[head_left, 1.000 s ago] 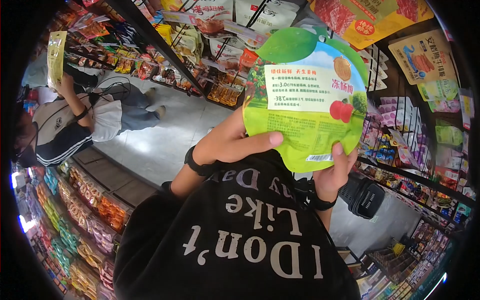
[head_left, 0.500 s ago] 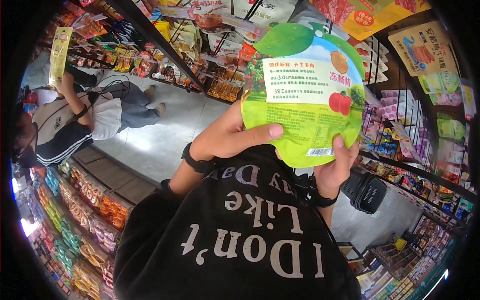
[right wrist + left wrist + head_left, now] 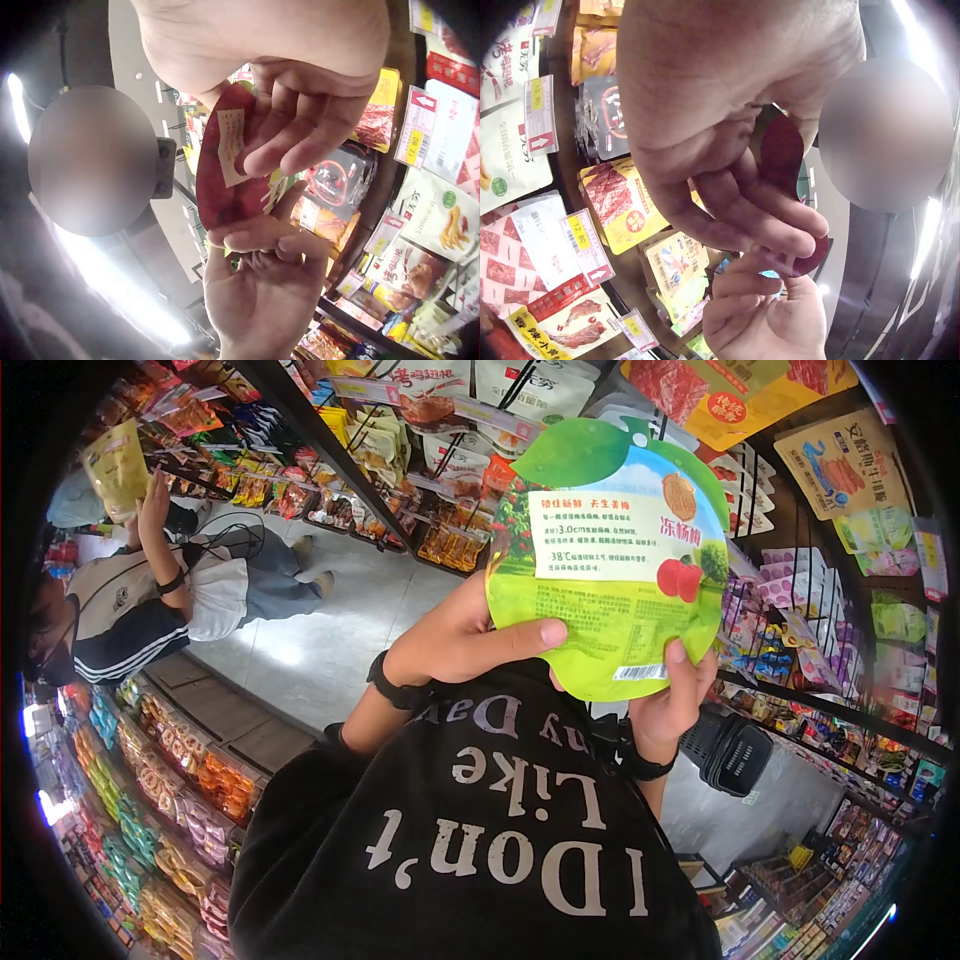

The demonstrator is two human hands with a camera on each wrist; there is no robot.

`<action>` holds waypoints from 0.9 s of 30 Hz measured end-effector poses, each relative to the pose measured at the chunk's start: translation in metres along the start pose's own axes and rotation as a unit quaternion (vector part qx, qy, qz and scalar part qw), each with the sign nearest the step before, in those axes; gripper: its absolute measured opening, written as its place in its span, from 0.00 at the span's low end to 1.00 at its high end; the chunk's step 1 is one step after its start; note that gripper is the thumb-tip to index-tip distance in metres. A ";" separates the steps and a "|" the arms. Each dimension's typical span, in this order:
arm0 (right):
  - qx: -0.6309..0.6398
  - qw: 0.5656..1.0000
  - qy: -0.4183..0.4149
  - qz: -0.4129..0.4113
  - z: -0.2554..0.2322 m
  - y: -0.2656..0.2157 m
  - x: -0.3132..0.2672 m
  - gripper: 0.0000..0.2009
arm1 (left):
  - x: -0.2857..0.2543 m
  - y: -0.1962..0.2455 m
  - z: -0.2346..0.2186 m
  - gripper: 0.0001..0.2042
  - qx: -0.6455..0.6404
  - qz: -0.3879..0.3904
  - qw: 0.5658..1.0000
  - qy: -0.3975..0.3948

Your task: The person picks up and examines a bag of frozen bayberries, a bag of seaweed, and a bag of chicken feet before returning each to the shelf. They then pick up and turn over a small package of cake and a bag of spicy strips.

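Observation:
A fruit-shaped snack pouch (image 3: 600,585), green and blue with a white text panel and red fruit printed on it, is held up in front of my chest. My left hand (image 3: 455,640) grips its lower left edge, thumb across the printed side and fingers behind. My right hand (image 3: 672,705) pinches the bottom right edge near the barcode, thumb on the same side. In the left wrist view, the pouch's dark red other face (image 3: 784,150) shows between the left fingers. The right wrist view shows a pale label (image 3: 231,146) on that red face, with fingers spread across it.
Racks of hanging snack bags (image 3: 840,470) line the far side and right. Another person (image 3: 130,600) at the left holds up a yellowish bag (image 3: 118,468). A black shopping basket (image 3: 730,750) is at the right, and packed shelves (image 3: 170,790) stand at lower left.
The fruit-shaped pouch rose slightly, then came back down, with both hands keeping their hold. The other person's yellowish bag has turned from narrow to broader in view.

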State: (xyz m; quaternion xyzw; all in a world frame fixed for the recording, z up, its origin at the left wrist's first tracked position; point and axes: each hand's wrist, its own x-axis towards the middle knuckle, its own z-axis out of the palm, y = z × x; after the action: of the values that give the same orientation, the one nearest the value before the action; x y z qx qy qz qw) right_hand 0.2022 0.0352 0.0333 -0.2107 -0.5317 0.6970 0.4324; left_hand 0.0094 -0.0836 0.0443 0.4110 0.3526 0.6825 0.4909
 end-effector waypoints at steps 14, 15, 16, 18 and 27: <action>-0.064 0.998 -0.024 0.002 0.020 0.006 0.004 0.20 | -0.013 0.010 -0.010 0.20 0.007 0.012 0.998 0.061; -0.066 0.997 -0.043 0.010 0.017 0.009 0.006 0.20 | -0.016 0.012 -0.019 0.20 0.007 -0.018 0.999 0.040; -0.072 0.996 -0.055 0.027 0.012 0.008 0.000 0.20 | -0.021 0.012 -0.024 0.20 -0.001 -0.057 0.998 0.019; -0.073 0.995 -0.053 0.041 0.012 0.013 -0.002 0.19 | -0.028 0.010 -0.034 0.20 -0.008 -0.065 0.998 0.016; -0.029 0.991 -0.007 0.128 0.064 0.027 0.013 0.20 | -0.041 0.020 -0.073 0.20 -0.037 -0.062 0.997 0.021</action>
State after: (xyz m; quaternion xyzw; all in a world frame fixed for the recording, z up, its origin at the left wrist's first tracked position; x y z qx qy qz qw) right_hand 0.1369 0.0084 0.0321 -0.2850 -0.5230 0.7326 0.3296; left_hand -0.0571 -0.1344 0.0223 0.3554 0.3617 0.6720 0.5397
